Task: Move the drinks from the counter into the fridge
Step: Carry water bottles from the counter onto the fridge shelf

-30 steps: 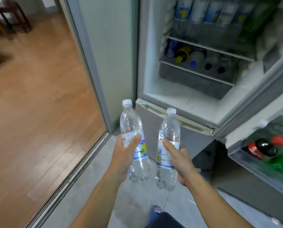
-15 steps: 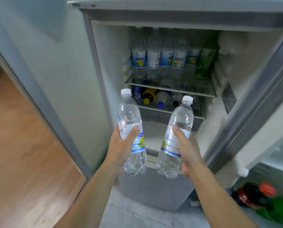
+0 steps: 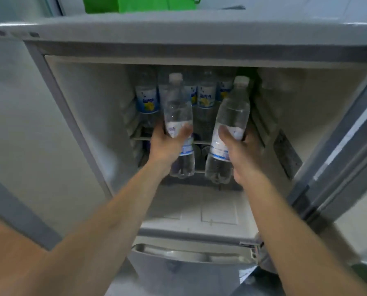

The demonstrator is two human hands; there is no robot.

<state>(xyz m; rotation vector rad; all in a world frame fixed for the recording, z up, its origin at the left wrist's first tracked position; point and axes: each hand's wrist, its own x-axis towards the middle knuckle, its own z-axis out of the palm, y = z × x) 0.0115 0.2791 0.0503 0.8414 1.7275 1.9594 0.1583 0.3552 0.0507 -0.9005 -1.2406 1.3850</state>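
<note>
The fridge [image 3: 88, 116] stands open in front of me. My left hand [image 3: 167, 146] grips a clear water bottle [image 3: 178, 112] with a white cap and a blue and white label. My right hand [image 3: 240, 150] grips a second such bottle [image 3: 231, 116], tilted a little to the right. Both bottles are held inside the fridge opening, in front of the wire shelf [image 3: 140, 138]. On that shelf several like bottles [image 3: 146, 99] stand in a row at the back. The lower shelf behind my hands is mostly hidden.
The fridge door [image 3: 349, 146] hangs open at the right. The white fridge floor [image 3: 199, 208] lies below the bottles. A green bag [image 3: 135, 3] sits on top of the fridge. The lower compartment's handle [image 3: 178, 253] is below. Wooden floor [image 3: 11, 253] shows at the lower left.
Both hands have carried their bottles up and forward, from in front of the fridge into its opening. My view has risen and closed in on the fridge.
</note>
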